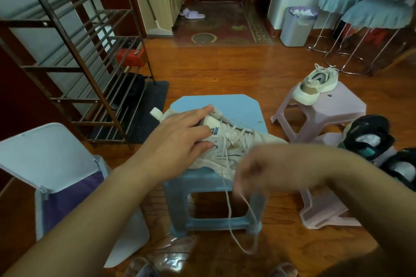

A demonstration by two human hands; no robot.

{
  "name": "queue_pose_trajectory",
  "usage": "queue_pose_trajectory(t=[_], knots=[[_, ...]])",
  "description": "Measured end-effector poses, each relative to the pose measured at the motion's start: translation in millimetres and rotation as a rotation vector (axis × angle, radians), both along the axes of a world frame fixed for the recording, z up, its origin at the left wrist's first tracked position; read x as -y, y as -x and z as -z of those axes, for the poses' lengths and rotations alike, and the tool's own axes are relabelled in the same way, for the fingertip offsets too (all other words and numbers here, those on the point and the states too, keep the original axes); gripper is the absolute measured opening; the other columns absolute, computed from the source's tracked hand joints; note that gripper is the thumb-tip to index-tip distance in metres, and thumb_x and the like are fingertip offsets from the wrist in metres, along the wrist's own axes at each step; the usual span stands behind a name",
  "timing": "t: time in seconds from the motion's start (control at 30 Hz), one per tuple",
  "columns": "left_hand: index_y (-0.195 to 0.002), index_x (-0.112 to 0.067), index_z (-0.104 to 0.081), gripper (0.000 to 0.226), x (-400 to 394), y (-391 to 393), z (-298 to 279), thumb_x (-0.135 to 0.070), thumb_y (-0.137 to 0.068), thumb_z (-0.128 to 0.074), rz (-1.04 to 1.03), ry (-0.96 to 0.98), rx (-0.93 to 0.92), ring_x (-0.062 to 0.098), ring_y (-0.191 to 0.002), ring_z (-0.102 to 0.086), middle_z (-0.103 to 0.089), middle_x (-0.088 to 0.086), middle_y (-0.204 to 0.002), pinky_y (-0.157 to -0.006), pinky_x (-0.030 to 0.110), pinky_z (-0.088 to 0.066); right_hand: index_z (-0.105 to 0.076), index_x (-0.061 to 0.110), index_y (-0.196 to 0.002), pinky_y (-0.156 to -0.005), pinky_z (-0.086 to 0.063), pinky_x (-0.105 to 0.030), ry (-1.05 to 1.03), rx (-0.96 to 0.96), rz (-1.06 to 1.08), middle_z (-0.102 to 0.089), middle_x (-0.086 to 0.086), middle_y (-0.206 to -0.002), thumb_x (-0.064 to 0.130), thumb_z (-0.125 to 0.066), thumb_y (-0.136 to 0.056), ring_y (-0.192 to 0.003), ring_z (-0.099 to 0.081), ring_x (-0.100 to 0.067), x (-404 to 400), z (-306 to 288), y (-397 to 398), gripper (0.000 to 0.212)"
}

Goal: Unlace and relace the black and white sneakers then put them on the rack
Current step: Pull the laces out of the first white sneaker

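Note:
A cream-white sneaker (238,141) lies on a light blue stool (236,105), heel to the left. My left hand (180,137) rests on its collar and tongue, fingers spread and slightly curled over it. My right hand (258,171), blurred, pinches the pale shoelace (229,207), which hangs in a long loop below the stool's seat. A second cream sneaker (315,87) sits on a pink stool (333,108) at the right. Two black sneakers (369,139) with white stuffing lie at the far right edge.
A metal shoe rack (74,51) stands at the left with a red box (130,56) behind it. A white folding chair (51,157) is at lower left. An overturned pink stool (324,211), a grey bin (297,27) and covered stools stand to the right.

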State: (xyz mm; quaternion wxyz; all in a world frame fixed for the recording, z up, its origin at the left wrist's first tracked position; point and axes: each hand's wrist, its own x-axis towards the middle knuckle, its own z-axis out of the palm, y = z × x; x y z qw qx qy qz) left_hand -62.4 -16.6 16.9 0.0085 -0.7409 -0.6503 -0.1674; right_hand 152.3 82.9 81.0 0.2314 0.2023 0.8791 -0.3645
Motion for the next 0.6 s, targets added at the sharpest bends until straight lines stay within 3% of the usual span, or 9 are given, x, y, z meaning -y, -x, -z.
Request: queue_pose_trajectory(t=[0.1,0.17,0.3,0.37,0.4,0.5,0.53,0.6], knots=[[-0.090,-0.021,-0.068,0.028,2.4,-1.4,2.0,-0.044,-0.097,-0.054,0.013,-0.038,0.006,0.020,-0.135,-0.049,-0.044,0.005,-0.157,-0.105,0.046,-0.042,-0.070,0.014,-0.079,-0.052,-0.041,-0.028,-0.106,-0.389,0.613,-0.058,0.003,-0.062,0.053,-0.059,-0.095,-0.055,-0.051,-0.011,-17.3,15.6,19.4,0.043],[-0.087,-0.021,-0.066,0.025,3.5,-3.6,2.1,-0.042,-0.097,-0.056,0.020,-0.049,0.020,0.022,-0.133,-0.050,-0.045,0.007,-0.156,-0.104,0.047,-0.043,-0.066,0.014,-0.075,-0.052,-0.040,-0.026,-0.228,-0.397,0.655,-0.060,0.003,-0.062,0.053,-0.061,-0.094,-0.057,-0.055,-0.013,-16.4,22.8,39.3,0.043],[-0.089,-0.025,-0.063,0.025,5.8,0.1,-1.7,-0.046,-0.098,-0.053,0.050,0.012,0.045,0.021,-0.144,-0.041,-0.037,0.007,-0.161,-0.113,0.047,-0.036,-0.064,0.010,-0.074,-0.052,-0.042,-0.027,-0.327,-0.300,0.586,-0.061,-0.003,-0.065,0.039,-0.067,-0.091,-0.061,-0.058,-0.019,-13.5,31.3,60.5,0.033],[-0.090,-0.027,-0.062,0.028,7.6,4.8,-6.6,-0.049,-0.099,-0.048,0.070,0.071,0.030,0.019,-0.150,-0.031,-0.028,0.004,-0.166,-0.118,0.042,-0.030,-0.069,0.014,-0.078,-0.052,-0.044,-0.027,-0.195,-0.340,0.573,-0.063,0.000,-0.066,0.033,-0.069,-0.092,-0.058,-0.056,-0.014,-17.4,19.5,52.6,0.024],[-0.090,-0.026,-0.062,0.030,7.3,5.7,-9.2,-0.050,-0.099,-0.046,0.075,0.095,0.019,0.018,-0.151,-0.028,-0.025,0.003,-0.167,-0.119,0.041,-0.028,-0.071,0.016,-0.079,-0.052,-0.044,-0.027,-0.088,-0.358,0.499,-0.062,0.003,-0.065,0.030,-0.070,-0.092,-0.056,-0.054,-0.010,-16.4,10.3,43.5,0.019],[-0.089,-0.028,-0.061,0.032,4.4,3.0,-15.1,-0.052,-0.097,-0.042,0.069,0.141,-0.010,0.019,-0.153,-0.022,-0.019,0.002,-0.169,-0.119,0.045,-0.026,-0.074,0.017,-0.091,-0.066,-0.048,-0.023,0.248,-0.153,-0.093,-0.067,0.007,-0.077,0.020,-0.069,-0.094,-0.067,-0.060,-0.004,0.3,-17.2,12.9,0.007],[-0.090,-0.032,-0.059,0.027,4.1,2.5,-16.8,-0.053,-0.097,-0.043,0.064,0.164,-0.012,0.019,-0.155,-0.017,-0.015,0.000,-0.170,-0.121,0.045,-0.023,-0.074,0.018,-0.098,-0.073,-0.051,-0.023,0.273,-0.054,-0.224,-0.070,0.008,-0.084,0.021,-0.068,-0.095,-0.076,-0.064,-0.004,2.1,-20.6,5.9,0.008],[-0.095,-0.036,-0.059,0.021,6.2,3.6,-20.8,-0.052,-0.099,-0.048,0.043,0.254,-0.013,0.013,-0.157,0.003,0.001,-0.009,-0.171,-0.125,0.040,-0.009,-0.074,0.026,-0.106,-0.078,-0.052,-0.023,0.135,-0.031,-0.205,-0.071,0.015,-0.091,0.027,-0.066,-0.096,-0.084,-0.064,-0.002,-3.6,-17.5,-0.9,0.013]])
